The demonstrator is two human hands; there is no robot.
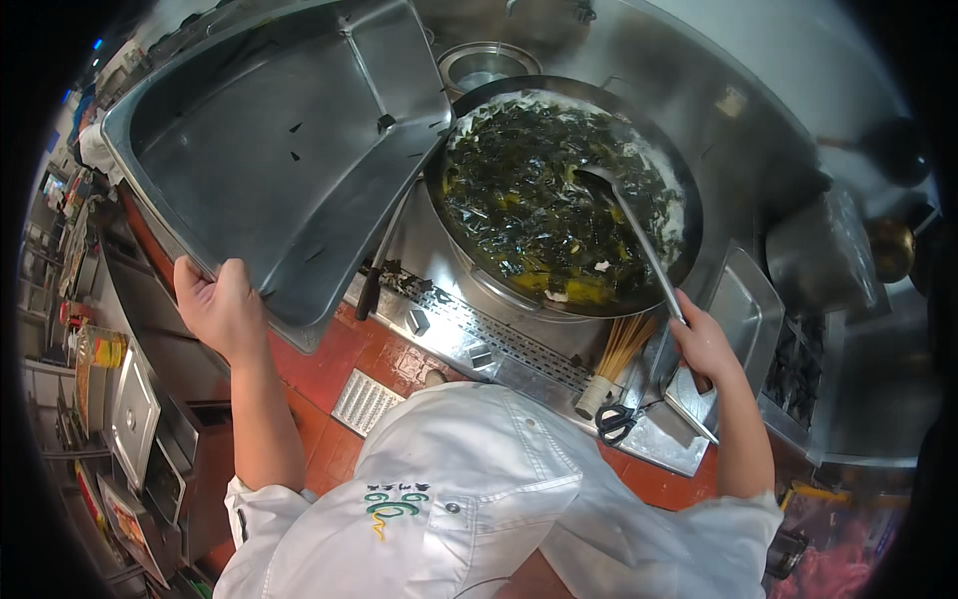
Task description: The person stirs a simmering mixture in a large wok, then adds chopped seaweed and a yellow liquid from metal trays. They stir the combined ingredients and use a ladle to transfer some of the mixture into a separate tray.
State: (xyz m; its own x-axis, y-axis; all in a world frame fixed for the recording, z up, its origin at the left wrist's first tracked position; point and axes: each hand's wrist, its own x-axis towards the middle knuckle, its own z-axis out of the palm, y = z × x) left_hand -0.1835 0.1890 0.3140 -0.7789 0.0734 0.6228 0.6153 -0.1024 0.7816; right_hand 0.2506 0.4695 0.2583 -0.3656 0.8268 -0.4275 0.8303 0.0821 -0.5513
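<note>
My left hand (222, 307) is closed around the near rim of a large, deep metal pan (249, 150). Tilted at the wok's left, this pan holds only a few dark green scraps stuck to its inside. The large wok (696, 215) is full of chopped dark leafy greens (529, 190) in liquid, with white foam along the far and right edges. My right hand (705, 345) grips the long handle of a ladle (644, 245), whose bowl end dips into the greens and is partly hidden. A pale thing I cannot make out (96, 152) touches the pan's far left corner.
A smaller pot (489, 68) stands behind the wok. By my right hand are chopsticks (624, 344), black-handled scissors (616, 423) and a rectangular metal tray (736, 295). A black-handled tool (369, 295) leans at the stove's left front. Shelves with metal lids (136, 404) line the left.
</note>
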